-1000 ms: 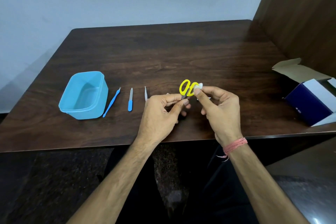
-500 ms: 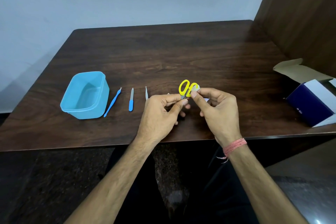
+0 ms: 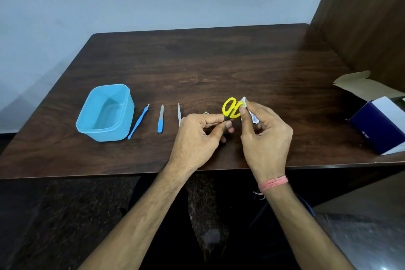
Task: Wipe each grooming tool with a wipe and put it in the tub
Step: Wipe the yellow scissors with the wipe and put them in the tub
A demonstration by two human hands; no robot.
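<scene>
While left hand (image 3: 198,136) pinches its blades, scissors (image 3: 230,108) point handles-away, right hand (image 3: 266,136) gripping wipe (image 3: 243,102)

Right hand (image 3: 266,136) and wipe (image 3: 243,102) back up from handle base to upper loop edge.

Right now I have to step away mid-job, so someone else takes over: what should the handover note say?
Left hand: pinches the yellow-handled scissors by the blade end.
Right hand: presses a white wipe against the handles.
Blue tub: holds no tools.
On the table beside it: blue cuticle pusher, blue-handled nail file, tweezers, all unwiped.
Left: finish the scissors, tub them, then the other three.
</scene>
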